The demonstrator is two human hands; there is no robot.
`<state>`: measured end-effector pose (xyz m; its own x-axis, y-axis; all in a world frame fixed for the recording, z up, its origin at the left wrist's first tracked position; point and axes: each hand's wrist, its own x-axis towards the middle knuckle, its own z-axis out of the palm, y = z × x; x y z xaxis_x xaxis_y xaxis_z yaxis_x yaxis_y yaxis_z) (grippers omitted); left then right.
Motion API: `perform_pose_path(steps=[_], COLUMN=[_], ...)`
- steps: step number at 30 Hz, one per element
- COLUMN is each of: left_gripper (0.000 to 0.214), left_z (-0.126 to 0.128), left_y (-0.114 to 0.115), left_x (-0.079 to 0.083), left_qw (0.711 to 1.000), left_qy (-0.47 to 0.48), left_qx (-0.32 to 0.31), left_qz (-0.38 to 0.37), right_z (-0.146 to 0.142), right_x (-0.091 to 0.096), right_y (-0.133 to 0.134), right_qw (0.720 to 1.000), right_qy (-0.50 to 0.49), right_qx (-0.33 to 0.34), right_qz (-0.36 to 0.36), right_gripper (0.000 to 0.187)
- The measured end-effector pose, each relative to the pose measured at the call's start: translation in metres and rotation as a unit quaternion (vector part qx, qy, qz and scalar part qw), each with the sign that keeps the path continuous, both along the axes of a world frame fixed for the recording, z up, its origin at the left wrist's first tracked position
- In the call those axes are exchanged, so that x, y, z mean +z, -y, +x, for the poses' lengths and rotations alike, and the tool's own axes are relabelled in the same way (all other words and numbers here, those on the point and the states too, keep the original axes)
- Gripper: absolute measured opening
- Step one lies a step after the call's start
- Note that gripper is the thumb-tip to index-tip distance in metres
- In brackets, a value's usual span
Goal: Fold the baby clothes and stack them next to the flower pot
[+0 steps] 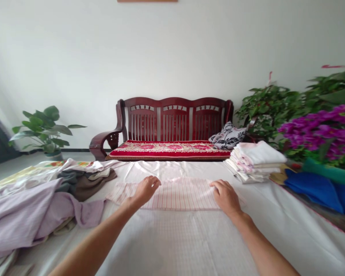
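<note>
Striped cloth (184, 197), white with thin pink lines, lies spread wide across the middle of the scene, on a white sheet (175, 245) that covers a broad flat surface. A pale wall (175, 53) fills the far side. Before it stands a dark red wooden settee (174, 124) with a slatted back, its seat covered by a red floral mat (169, 153). To the far right is a leafy green plant (267, 109), with purple flowers (323, 132) nearer on the right; a potted plant (46, 128) stands far left. A loose heap of clothes, with a lilac garment (20, 214) at its near side, lies left of the striped cloth. On the right are a blue cloth (313, 188) and, farther off, a stack of folded cloths (255, 155). A black-and-white patterned cushion (231, 137) leans at the settee's right end. The left hand (146, 190) and right hand (226, 197) are over the striped cloth's left and right parts, fingers loosely bent; whether either pinches the fabric I cannot tell
</note>
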<state>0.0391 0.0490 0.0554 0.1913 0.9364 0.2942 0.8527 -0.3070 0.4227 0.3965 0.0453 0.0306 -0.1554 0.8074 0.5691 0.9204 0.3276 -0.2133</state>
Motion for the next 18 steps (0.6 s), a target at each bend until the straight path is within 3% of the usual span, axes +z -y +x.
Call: perform_pose_path(steps=[7, 12, 18], left_gripper=[0.034, 0.041, 0.059], left_z=[0.064, 0.090, 0.099], left_y=[-0.041, -0.041, -0.040], left_x=[0.013, 0.011, 0.014], left_qw=[0.998, 0.992, 0.974], left_qy=[-0.058, -0.123, -0.213], left_qx=[-0.018, -0.004, 0.001], left_qz=[-0.005, -0.013, -0.082], right_z=[0.006, 0.005, 0.003], right_x=[-0.016, -0.014, -0.012], right_y=[-0.003, -0.003, -0.004], right_qw=[1.000, 1.000, 0.999], right_qy=[0.004, -0.017, -0.033], right_qx=[0.011, 0.014, 0.007], right_qz=[-0.006, -0.011, -0.021], right_gripper=[0.031, 0.030, 0.028])
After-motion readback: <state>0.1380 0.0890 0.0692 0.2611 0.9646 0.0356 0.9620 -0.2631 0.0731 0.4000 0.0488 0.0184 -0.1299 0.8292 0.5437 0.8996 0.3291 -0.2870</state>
